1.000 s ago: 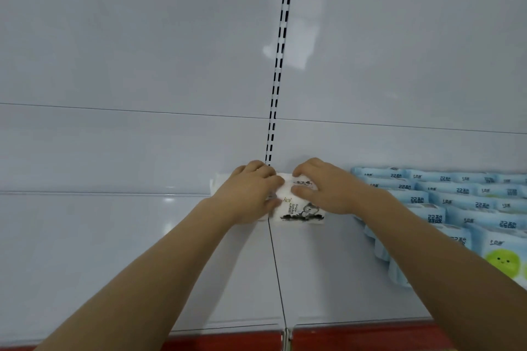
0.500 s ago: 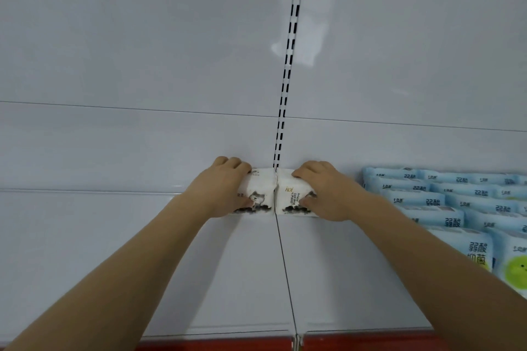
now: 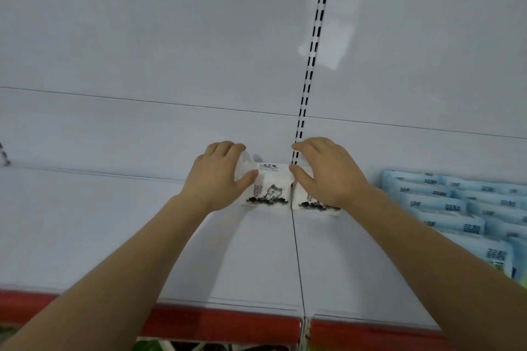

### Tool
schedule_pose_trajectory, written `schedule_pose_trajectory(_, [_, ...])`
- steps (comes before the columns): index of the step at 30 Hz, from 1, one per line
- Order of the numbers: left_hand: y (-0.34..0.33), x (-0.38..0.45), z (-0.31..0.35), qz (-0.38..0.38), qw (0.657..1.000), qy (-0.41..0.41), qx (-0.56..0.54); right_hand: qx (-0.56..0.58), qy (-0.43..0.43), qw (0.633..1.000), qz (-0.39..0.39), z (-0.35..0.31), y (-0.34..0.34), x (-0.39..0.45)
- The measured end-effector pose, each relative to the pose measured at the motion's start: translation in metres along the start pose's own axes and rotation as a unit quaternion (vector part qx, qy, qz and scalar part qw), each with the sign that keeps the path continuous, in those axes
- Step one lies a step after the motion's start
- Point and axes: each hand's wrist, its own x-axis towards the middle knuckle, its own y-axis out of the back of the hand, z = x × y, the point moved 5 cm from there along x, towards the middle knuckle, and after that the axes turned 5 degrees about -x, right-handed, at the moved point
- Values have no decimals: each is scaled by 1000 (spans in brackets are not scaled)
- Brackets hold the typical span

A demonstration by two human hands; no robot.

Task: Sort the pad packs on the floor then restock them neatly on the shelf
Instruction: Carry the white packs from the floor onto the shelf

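This is a shop aisle. A white metal display shelf (image 3: 114, 236) carries a red price strip (image 3: 228, 322) along its front edge, a slotted upright (image 3: 310, 65) divides the back panel, and identical blue packs (image 3: 456, 208) lie in rows.

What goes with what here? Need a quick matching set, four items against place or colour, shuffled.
Items:
1. left hand
2. right hand
3. blue packs
4. shelf front strip

Matches:
A. red
B. stacked at the far right of the shelf
C. on the white pack showing the cat print
D. on the white pack right of the shelf seam

Pairs: 1-C, 2-D, 3-B, 4-A
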Motion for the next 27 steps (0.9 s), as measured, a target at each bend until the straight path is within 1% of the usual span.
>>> schedule_pose_trajectory(4, [36,-33,-22,64,996,51,28,44,57,997,37,-58,-3,15])
schedule_pose_trajectory(8, [76,-81,-54,112,985,109,67,89,108,989,34,-129,-15,25])
schedule_pose_trajectory(12, [118,-140,-92,112,973,161,120,108,146,983,21,-207,-16,25])
schedule_pose_trajectory(17, [181,-223,-139,113,952,220,181,106,194,975,1,-313,-9,22])
schedule_pose_trajectory(22, [248,-318,-182,118,921,301,219,142,253,957,-3,-434,7,10])
schedule_pose_trajectory(27, [305,-431,-223,117,887,385,228,167,330,929,-12,-564,9,-18])
